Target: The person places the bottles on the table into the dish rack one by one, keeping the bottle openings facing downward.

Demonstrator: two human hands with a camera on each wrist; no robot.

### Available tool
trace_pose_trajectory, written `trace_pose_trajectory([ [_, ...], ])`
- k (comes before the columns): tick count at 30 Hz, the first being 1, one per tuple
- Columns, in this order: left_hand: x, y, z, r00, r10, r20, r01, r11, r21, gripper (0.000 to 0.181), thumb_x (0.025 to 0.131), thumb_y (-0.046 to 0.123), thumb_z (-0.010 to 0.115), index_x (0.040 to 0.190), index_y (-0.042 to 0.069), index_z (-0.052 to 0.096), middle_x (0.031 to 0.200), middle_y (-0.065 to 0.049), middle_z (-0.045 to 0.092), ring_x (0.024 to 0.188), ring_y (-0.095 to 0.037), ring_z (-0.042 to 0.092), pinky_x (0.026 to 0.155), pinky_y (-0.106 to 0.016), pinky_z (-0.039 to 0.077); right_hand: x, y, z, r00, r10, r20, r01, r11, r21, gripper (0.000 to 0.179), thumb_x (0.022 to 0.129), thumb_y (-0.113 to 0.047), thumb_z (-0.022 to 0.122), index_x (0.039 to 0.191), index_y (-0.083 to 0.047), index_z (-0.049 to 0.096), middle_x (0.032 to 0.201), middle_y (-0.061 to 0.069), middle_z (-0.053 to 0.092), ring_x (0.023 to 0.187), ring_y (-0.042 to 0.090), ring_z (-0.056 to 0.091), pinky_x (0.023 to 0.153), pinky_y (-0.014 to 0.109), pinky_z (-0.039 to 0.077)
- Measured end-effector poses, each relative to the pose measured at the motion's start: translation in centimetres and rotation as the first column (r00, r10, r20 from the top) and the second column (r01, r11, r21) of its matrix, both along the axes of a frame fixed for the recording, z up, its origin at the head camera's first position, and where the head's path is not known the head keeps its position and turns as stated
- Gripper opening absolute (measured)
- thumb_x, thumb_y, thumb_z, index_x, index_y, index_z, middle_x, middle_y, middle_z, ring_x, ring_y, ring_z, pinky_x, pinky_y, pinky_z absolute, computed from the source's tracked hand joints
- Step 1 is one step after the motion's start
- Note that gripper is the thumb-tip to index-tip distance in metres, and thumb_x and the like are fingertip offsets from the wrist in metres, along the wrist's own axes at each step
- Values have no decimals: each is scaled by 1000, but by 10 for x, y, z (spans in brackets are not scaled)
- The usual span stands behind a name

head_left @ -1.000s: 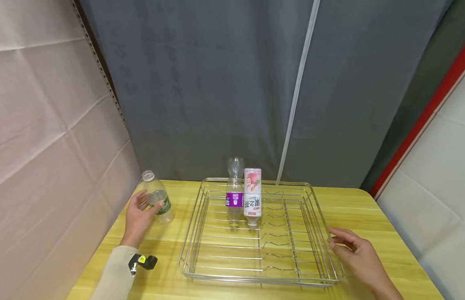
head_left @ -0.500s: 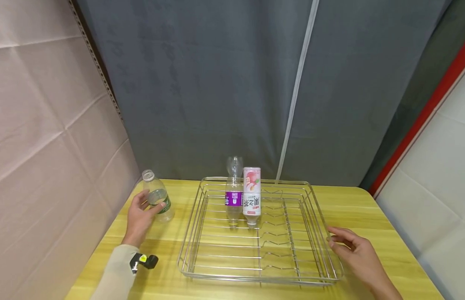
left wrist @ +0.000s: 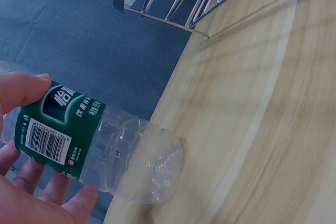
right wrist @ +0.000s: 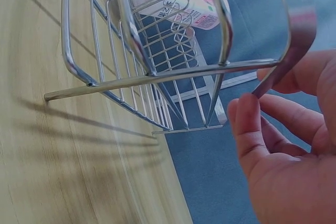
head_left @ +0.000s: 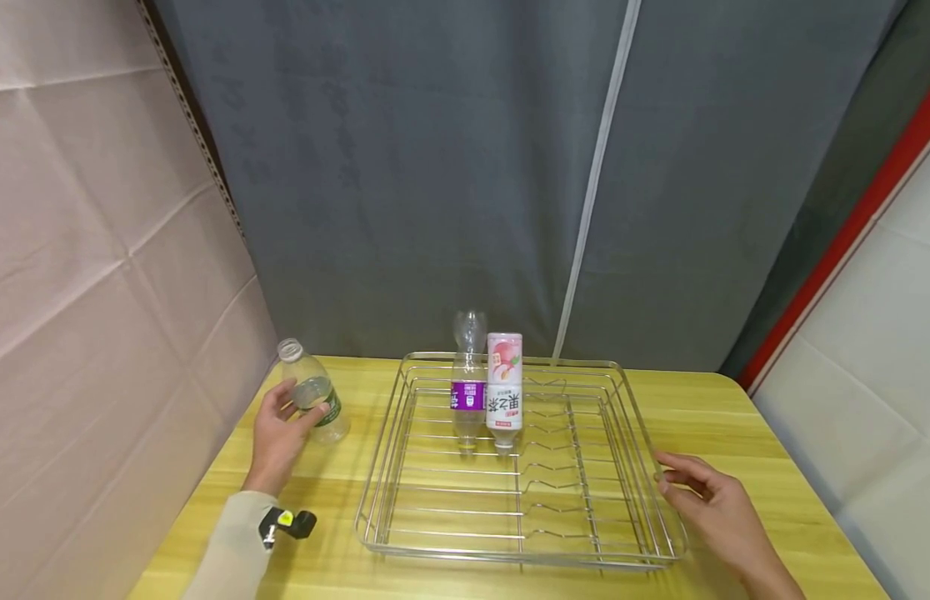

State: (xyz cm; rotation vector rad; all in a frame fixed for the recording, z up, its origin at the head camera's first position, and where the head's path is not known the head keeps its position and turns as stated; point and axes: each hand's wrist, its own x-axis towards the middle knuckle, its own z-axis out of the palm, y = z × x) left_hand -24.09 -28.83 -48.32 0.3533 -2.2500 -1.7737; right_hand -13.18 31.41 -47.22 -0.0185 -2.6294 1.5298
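Note:
My left hand [head_left: 279, 437] grips a clear, uncapped plastic water bottle [left wrist: 131, 156] with a green label, thumb on one side and fingers around the other. The bottle leans left, its base at the tabletop; I cannot tell whether it touches. A metal wire dish rack [head_left: 435, 554] stands in the middle of the table, its right rim pinched between thumb and fingers of my right hand [head_left: 716, 508]. Two bottles stand upside down in the rack: a clear one with a purple label [head_left: 468, 397] and, right beside it, a pink-and-white peach tea bottle [head_left: 504, 387].
The yellow wood-grain table [head_left: 735, 417] has a rounded far right corner. A grey curtain [head_left: 405, 183] hangs behind it, a pale cloth wall [head_left: 97, 333] at the left and a white panel with a red edge [head_left: 877, 317] at the right. The rack's front part holds no bottles.
The water bottle's neck has tipped slightly to the left in my left hand. My right hand and the rack stay in place; the view has shifted a little.

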Motion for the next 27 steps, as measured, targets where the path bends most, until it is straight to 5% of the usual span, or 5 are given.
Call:
trace_pose_trajectory([
  [7,3,-1,2,999,26,-22,-26,1000,4,85,96,25,81,165,17,32,167,-12,39,151,-34,41,87,-3,46,-1,2,0,1000,11,-6,-11,1000,-14,45,103,-17,71,144,-2,64,118,-27,67,102,0,67,79,21,61],
  [14,9,2,12,999,14,-52,-14,1000,-2,85,95,22,81,166,18,33,166,-12,40,150,-34,41,84,-2,48,-2,4,4,999,-2,-42,2,1000,-15,45,101,-17,73,141,2,64,112,-15,75,99,-6,67,79,18,61],
  [27,20,4,33,991,12,-131,-21,997,-69,80,95,16,81,163,16,40,160,-12,48,146,-30,48,108,-11,47,-3,5,24,987,23,-162,-32,998,-48,40,103,-11,69,140,5,62,118,-26,73,107,-9,69,83,13,60],
])
